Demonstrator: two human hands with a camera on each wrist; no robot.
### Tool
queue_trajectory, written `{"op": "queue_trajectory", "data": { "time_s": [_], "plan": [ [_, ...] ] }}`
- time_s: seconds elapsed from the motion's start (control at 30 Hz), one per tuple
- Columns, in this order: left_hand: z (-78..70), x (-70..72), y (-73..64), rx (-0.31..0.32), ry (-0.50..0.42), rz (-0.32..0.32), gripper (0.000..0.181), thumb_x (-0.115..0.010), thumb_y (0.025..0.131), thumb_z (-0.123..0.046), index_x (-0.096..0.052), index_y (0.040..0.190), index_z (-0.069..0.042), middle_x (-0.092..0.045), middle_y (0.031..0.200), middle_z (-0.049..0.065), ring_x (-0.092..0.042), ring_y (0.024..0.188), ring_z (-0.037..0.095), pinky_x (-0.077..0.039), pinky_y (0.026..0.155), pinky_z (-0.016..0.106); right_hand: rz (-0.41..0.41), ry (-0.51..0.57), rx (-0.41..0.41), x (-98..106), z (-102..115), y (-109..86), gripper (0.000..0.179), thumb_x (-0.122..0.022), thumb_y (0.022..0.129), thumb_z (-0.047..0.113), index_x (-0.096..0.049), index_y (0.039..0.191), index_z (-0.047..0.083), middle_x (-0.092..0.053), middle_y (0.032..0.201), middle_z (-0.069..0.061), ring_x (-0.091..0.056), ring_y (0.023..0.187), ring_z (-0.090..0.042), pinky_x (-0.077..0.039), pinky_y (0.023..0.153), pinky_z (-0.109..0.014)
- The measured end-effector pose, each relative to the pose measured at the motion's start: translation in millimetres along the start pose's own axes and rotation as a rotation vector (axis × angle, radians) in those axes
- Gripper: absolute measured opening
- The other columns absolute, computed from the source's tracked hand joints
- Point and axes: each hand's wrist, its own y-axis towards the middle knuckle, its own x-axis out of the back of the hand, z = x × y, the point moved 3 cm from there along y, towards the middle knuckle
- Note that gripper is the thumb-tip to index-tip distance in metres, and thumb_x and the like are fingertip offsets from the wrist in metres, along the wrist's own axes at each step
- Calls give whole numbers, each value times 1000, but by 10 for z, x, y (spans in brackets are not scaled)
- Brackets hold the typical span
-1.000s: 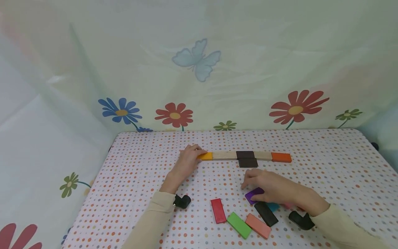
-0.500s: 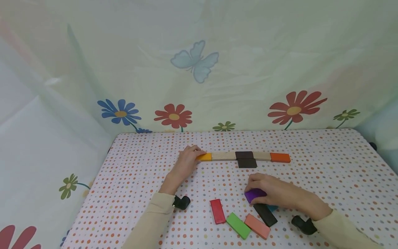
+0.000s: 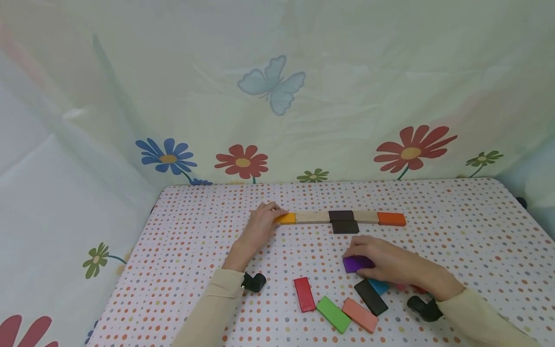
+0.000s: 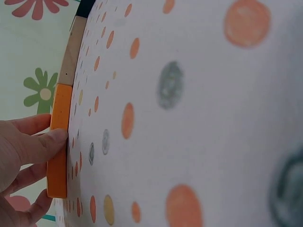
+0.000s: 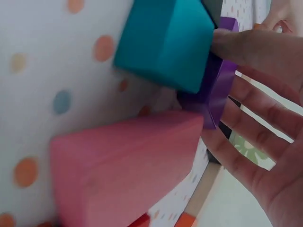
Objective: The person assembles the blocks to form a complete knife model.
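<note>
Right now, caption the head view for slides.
Left hand holds the yellow block ending a row of blocks; right hand grips the purple block near the blue block.

Soft, rather dim light filled the head view, with a small glare patch on the pale, glossy hanging sheet (image 3: 73, 113) at left. In the left wrist view, the white polka-dotted cloth (image 4: 227, 118) blurred toward the right edge; the yellow-orange rectangular block (image 4: 59, 104) looked sharper. In the right wrist view, the pink rectangular block (image 5: 128, 165) and teal rectangular block (image 5: 163, 42) appeared soft-edged, their sides unevenly shaded.
</note>
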Motion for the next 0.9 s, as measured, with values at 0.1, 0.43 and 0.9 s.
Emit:
{"op": "queue_trajectory", "data": {
  "time_s": [0.1,0.43,0.9],
  "plan": [
    [3,10,-9,3,-3,-4,36,-78,93,0,-75,127,-8,-70,120,9,-61,108,30,-54,96,49,-62,-34,13,36,51,89,33,-89,85,17,-78,116,13,-63,111,-1,-61,96,-18,-61,82,-41],
    [29,-27,2,9,-3,-1,36,-77,92,1,-75,128,-8,-70,121,8,-62,109,28,-54,96,46,-300,-61,-10,181,120,520,36,-89,83,9,-77,117,7,-66,108,-8,-64,96,-22,-61,83,-43],
    [17,-6,0,7,-5,-5,36,-77,93,-1,-75,128,-8,-70,121,7,-62,109,28,-54,94,48,-279,-92,-28,116,58,839,31,-88,85,10,-78,114,5,-67,108,-9,-64,97,-23,-60,87,-44]
  ]
}}
